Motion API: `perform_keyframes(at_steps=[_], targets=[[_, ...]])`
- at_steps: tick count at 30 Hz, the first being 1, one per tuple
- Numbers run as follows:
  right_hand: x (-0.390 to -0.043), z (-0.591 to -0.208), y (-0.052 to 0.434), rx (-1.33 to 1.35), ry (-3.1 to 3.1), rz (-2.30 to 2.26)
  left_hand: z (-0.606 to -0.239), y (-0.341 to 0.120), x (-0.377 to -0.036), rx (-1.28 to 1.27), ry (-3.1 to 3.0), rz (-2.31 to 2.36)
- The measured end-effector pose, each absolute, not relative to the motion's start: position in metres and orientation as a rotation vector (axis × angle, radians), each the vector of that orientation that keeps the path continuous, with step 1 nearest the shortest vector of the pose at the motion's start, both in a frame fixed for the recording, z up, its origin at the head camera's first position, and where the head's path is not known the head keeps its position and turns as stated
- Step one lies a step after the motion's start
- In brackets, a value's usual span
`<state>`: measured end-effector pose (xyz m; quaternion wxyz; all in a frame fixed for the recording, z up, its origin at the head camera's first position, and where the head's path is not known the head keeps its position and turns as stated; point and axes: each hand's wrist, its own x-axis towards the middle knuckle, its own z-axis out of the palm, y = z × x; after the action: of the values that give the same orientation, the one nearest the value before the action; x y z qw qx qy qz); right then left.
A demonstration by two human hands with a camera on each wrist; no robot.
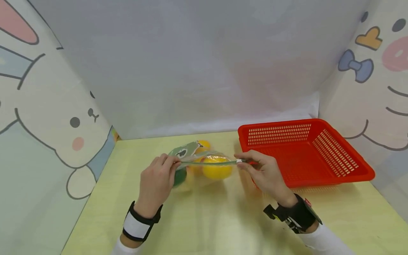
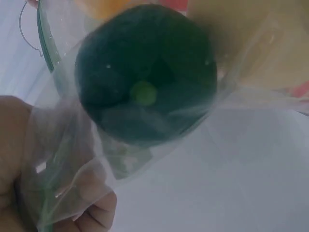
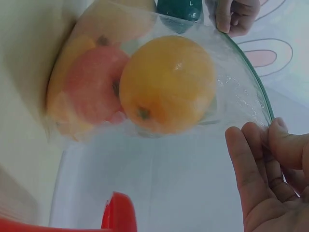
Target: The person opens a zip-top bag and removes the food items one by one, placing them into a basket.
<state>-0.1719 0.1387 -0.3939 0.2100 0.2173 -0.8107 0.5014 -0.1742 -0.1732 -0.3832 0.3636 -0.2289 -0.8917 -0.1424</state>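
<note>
Over the pale green table (image 1: 204,226), the left hand (image 1: 156,184) and right hand (image 1: 266,173) each pinch an end of a clear zip bag (image 1: 204,163), holding it up. Inside sit an orange (image 1: 217,169), a green pepper (image 2: 145,72) and a pinkish fruit (image 3: 91,84). Just beyond the right hand stands a red basket (image 1: 350,156), with cartoon panels (image 1: 47,117) at the sides.

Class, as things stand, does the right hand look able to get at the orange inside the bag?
Probably not yet. The right hand pinches one end of the bag and the left hand the other, with its mouth pulled taut above the orange.
</note>
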Motion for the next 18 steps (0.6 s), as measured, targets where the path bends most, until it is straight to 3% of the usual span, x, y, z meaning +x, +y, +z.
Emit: perform_keyframes(at_steps=[18], targets=[[-0.176, -0.405, 0.127, 0.298, -2.259, 1.613, -0.394, -0.129, -0.152, -0.734, -2.424, -0.194]])
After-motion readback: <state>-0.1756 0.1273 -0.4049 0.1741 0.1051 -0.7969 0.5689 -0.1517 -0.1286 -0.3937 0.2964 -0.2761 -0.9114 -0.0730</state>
